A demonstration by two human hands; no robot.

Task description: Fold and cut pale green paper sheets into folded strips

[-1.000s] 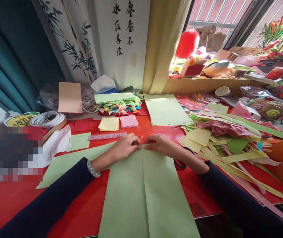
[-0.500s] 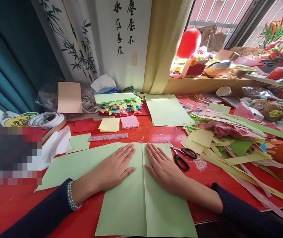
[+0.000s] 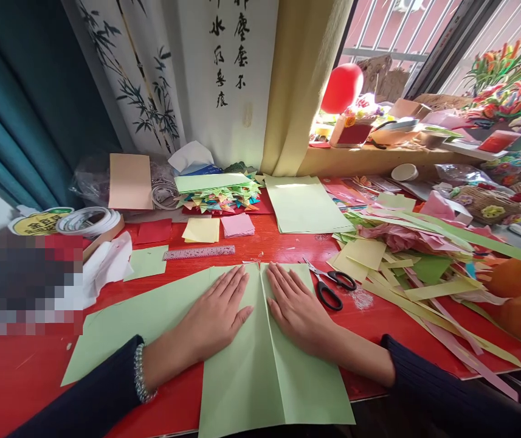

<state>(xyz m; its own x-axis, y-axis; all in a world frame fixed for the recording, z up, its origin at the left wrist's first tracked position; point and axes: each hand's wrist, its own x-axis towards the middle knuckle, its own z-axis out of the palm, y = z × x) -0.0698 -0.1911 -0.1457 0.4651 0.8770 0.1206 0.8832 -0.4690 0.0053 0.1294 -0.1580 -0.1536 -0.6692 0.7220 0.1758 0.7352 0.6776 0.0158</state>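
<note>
A pale green sheet of paper (image 3: pixel 246 383) with a raised crease down its middle lies in front of me, its near end at the table's front edge. Flat on its left half rests my left hand (image 3: pixel 217 310), fingers stretched out. My right hand (image 3: pixel 296 310) presses flat on the right half, fingers extended, with the crease between both hands. Under my left forearm another green sheet (image 3: pixel 123 322) reaches out to the left. Black-handled scissors (image 3: pixel 331 286) lie just right of my right hand. Beyond the sheets is a clear ruler (image 3: pixel 199 252).
Paper strips and scraps (image 3: pixel 406 267) are heaped on the red table (image 3: pixel 14 389) at right. Small yellow squares (image 3: pixel 201 230), pink squares (image 3: pixel 238 225) and a stack of green sheets (image 3: pixel 306 204) lie farther back. Tape rolls (image 3: pixel 87 221) sit at left.
The near part of the creased sheet has shifted and its crease stands up more, slanting to the right. The left green sheet has swung slightly nearer. Both hands stay flat on the paper.
</note>
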